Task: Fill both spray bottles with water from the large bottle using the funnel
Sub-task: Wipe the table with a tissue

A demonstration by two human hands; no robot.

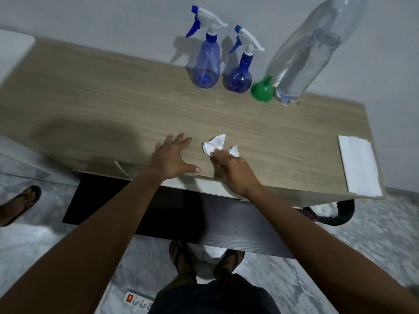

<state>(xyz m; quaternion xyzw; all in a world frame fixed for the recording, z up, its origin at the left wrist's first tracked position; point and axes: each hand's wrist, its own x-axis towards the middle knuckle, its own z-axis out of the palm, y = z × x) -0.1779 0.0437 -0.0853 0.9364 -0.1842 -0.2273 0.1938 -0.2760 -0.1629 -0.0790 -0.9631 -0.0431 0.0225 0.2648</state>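
The left hand (172,158) lies flat on the table (102,98) near its front edge, fingers straight and spread, thumb out to the side, holding nothing. Just beside it, the right hand (233,171) has its fingers bent down over a crumpled white tissue (214,143), gripping it against the wood; bits of the tissue stick out on both sides of the fingers. At the back of the table, against the wall, the task's things stand in a row, well apart from both hands. The tall sprayer (207,62) is on the left, with the round sprayer (240,75) just beside it; both are blue with white and blue trigger heads screwed on. Next comes the green funnel (261,90), resting mouth down with its spout up, just beside the big bottle (301,64), which is clear, upright and holds water. A stack of white paper (360,166) lies at the table's right edge. Below that corner a dark bin (340,214) holds something white. A power strip (138,301) with a red switch lies on the floor.
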